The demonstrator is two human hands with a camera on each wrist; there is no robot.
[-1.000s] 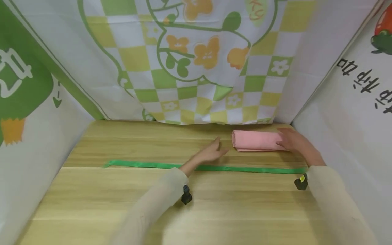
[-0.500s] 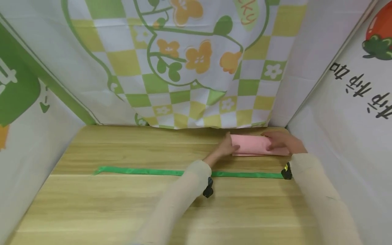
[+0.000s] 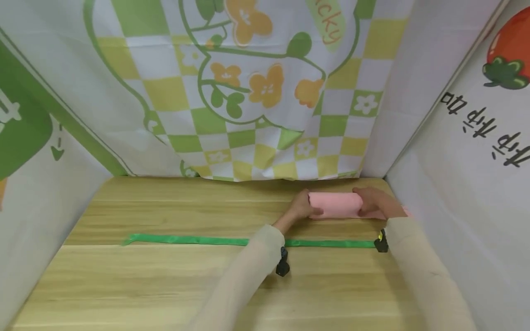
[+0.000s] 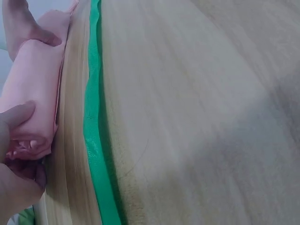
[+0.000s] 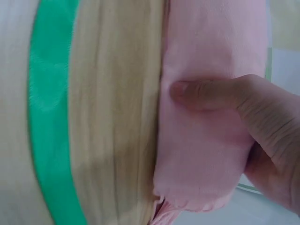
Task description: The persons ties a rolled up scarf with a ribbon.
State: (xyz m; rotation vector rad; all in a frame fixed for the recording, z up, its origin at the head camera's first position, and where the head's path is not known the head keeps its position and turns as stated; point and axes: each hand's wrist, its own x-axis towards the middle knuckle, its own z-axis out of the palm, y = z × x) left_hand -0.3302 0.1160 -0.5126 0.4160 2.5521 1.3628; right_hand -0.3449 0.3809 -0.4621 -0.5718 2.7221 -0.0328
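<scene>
A rolled pink cloth lies near the back right of the wooden table. My left hand grips its left end, thumb on the near side; in the left wrist view the coiled layers of the cloth show at that end, with fingers under it. My right hand holds the roll toward its right end. The right wrist view has the right thumb pressed on the pink surface while the other fingers are hidden behind the roll. Below its right end, a looser pink layer with frayed threads sticks out.
A green ribbon strip runs across the wooden table, in front of the cloth. Behind hangs a checkered printed curtain. White printed panels stand on both sides, the right panel close to my right forearm.
My left hand has moved right and taken hold of the cloth's left end. The right hand has shifted from the cloth's right end inward and grips the roll. The head view has tilted slightly.
</scene>
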